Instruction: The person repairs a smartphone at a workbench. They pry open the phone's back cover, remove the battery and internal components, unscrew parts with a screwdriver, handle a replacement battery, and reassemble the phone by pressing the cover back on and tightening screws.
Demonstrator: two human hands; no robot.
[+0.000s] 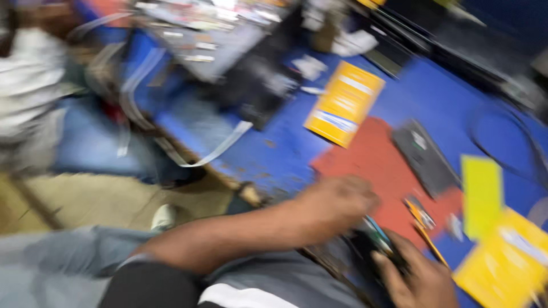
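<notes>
Down at the near right edge, a small dark device (378,242) sits between the 2 hands, right at the near lip of the blue table (274,151); the picture is smeared with motion, so its exact kind is hard to tell, though a bit of pale blue shows on it. The right hand (419,279) is under and around it, fingers curled up over its near side, about half closed and gripping it. The left hand (337,202) comes across from the left, forearm stretched over the lap, fingers bent down onto the device's far end; it touches it, but whether it pinches anything there I cannot tell. As a judgement, the work looks mid-way: the device is in hand and being handled, nothing about it reads as finished, and the tools beside it lie untouched. Just right of the hands lies a thin orange-handled tool (422,219) on a red mat (377,157), and on the far side of that mat rests a flat dark grey slab (425,157). Further right, a plain yellow card (481,197) and a yellow packet (505,265). Toward the far middle, 1 more orange-yellow packet (344,102). Off the far left edge, a white ribbon cable (220,149) droops from a heap of dark parts, and another person in a light shirt (28,85) sits beyond.
</notes>
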